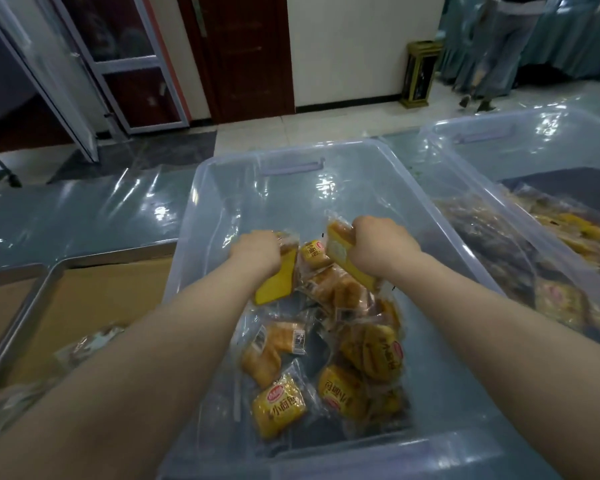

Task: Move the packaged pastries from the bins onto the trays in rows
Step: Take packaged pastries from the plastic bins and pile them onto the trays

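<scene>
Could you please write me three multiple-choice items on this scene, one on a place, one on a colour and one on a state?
1. The metal tray lies where, relative to the nearest clear bin? A) right of it B) left of it C) inside it
2. What colour is the pastry package held by the left hand? A) yellow B) green C) white
3. The right hand is: A) open and empty B) flat on the rim C) gripping a second package

Answers: 1 B, the tray borders the bin's left wall; 2 A, its wrapper shows yellow; 3 C, its fingers curl round the package.
</scene>
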### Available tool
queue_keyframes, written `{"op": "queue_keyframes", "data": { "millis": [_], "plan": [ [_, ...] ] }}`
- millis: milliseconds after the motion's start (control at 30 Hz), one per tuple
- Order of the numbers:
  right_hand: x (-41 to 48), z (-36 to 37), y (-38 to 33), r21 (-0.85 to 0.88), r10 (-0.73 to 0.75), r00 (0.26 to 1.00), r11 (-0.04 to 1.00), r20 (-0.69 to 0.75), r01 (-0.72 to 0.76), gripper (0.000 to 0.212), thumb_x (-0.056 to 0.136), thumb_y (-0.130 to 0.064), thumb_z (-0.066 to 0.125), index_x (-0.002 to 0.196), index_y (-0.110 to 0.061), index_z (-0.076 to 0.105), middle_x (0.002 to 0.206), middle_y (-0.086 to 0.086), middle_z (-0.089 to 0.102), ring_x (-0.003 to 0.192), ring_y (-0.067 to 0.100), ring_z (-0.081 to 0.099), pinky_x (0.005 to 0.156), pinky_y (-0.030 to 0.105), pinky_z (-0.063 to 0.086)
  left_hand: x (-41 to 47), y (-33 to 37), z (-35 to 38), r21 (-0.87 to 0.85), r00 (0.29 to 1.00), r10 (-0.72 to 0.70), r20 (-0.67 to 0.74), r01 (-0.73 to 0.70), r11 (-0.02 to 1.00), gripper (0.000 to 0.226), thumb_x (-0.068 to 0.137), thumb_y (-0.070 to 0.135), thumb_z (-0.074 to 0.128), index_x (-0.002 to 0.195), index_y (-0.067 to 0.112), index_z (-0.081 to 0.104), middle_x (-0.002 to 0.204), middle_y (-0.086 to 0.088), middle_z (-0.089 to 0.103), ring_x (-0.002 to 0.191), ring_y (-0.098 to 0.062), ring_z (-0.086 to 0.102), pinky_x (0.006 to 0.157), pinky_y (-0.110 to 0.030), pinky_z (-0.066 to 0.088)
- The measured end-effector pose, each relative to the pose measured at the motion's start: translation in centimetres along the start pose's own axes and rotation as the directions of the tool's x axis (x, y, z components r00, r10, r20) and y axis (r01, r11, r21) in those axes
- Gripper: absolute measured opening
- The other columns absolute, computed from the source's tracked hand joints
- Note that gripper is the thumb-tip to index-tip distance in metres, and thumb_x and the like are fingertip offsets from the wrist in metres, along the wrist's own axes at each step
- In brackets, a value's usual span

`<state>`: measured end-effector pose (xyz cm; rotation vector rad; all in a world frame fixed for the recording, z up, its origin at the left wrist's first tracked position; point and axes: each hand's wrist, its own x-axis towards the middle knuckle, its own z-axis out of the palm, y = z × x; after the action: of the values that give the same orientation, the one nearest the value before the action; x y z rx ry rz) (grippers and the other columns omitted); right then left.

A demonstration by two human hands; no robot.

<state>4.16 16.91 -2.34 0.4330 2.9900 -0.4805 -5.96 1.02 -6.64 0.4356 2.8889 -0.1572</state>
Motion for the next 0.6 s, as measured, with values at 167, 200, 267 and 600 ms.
{"op": "queue_keyframes", "data": {
  "millis": [167, 200, 267, 600],
  "plan": [
    [-0.4, -0.6, -1.0, 0.215, 0.0, 0.999, 0.976, -0.044, 0.01, 0.009, 0.08, -0.016, 0.054, 0.085, -0.008, 0.053, 0.073, 0.003, 0.051, 0.069, 0.023, 0.052, 0.051, 0.028, 0.036, -3.7, -2.4, -4.7, -0.189, 0.987, 0.051, -0.151, -0.079, 0.979, 0.012, 0.074, 0.009, 0.055, 0.083, 0.009, 0.047, 0.08, -0.009, 0.054, 0.066, -0.023, 0.05, 0.049, -0.028, 0.037],
    [-0.7, -1.1, -1.5, 0.265, -0.004, 0.998, 0.964, -0.066, 0.021, 0.01, 0.079, -0.014, 0.054, 0.087, -0.009, 0.056, 0.072, 0.003, 0.052, 0.068, 0.022, 0.051, 0.052, 0.028, 0.037, -4.7, -3.8, -5.6, -0.278, 0.984, 0.053, -0.17, -0.1, 0.955, 0.02, 0.074, 0.01, 0.057, 0.091, 0.01, 0.046, 0.082, -0.009, 0.054, 0.068, -0.023, 0.052, 0.049, -0.03, 0.04],
    [-1.5, -2.2, -3.1, 0.382, -0.004, 0.994, 0.923, -0.111, 0.047, 0.005, 0.078, -0.01, 0.055, 0.082, -0.009, 0.057, 0.07, 0.003, 0.052, 0.064, 0.021, 0.049, 0.052, 0.028, 0.035, -7.1, -7.4, -7.1, -0.497, 0.978, 0.054, -0.2, -0.148, 0.855, 0.032, 0.075, 0.011, 0.062, 0.102, 0.012, 0.046, 0.087, -0.009, 0.057, 0.07, -0.022, 0.058, 0.05, -0.03, 0.05],
    [-7.3, -4.6, -22.2, 0.639, -0.257, 0.853, 0.574, -0.454, 0.512, 0.02, 0.084, -0.013, 0.059, 0.087, -0.033, 0.061, 0.082, -0.011, 0.069, 0.071, 0.005, 0.066, 0.058, 0.023, 0.054, -18.9, -27.3, -6.1, -0.913, 0.873, -0.268, -0.408, -0.384, 0.14, 0.027, 0.077, 0.012, 0.073, 0.097, 0.024, 0.059, 0.075, 0.009, 0.071, 0.069, -0.007, 0.069, 0.055, -0.013, 0.05]
  ]
}}
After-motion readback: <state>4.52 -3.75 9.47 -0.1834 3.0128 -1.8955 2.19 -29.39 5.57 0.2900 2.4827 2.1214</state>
